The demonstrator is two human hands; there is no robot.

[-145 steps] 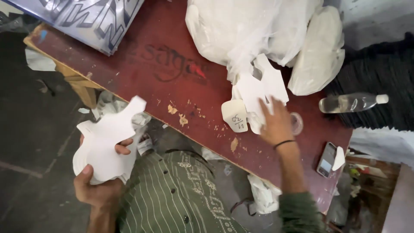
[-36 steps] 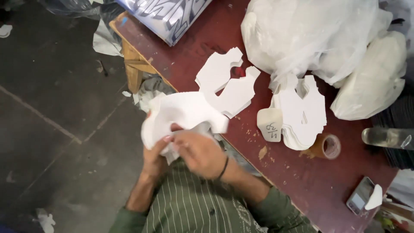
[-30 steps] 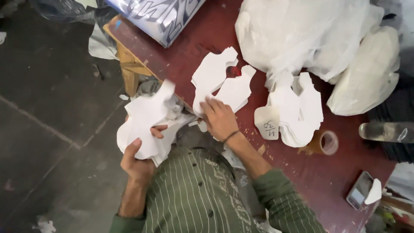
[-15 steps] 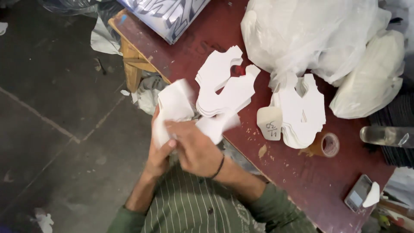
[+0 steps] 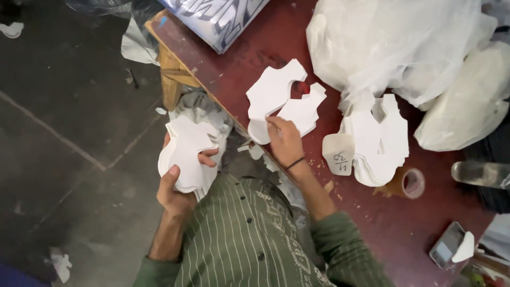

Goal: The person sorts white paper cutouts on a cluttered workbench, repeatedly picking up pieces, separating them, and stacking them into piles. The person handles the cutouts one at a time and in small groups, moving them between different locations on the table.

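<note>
My left hand grips a stack of white cut-out sheets, held off the table's left edge above the floor. My right hand rests on the dark red table, its fingers pressing the near edge of two white cut-out pieces that lie overlapped there. A thicker pile of the same white shapes lies to the right of that hand, with a small marked white tab at its left side.
Large clear plastic bags of white material fill the table's far right. A roll of brown tape, a clear bottle and a phone sit at the right. A printed box lies at the far left corner. White scraps litter the floor.
Half a second ago both hands were together on the stack in front of me. Now my right hand has reached to the pieces on the table and my left holds the stack alone.
</note>
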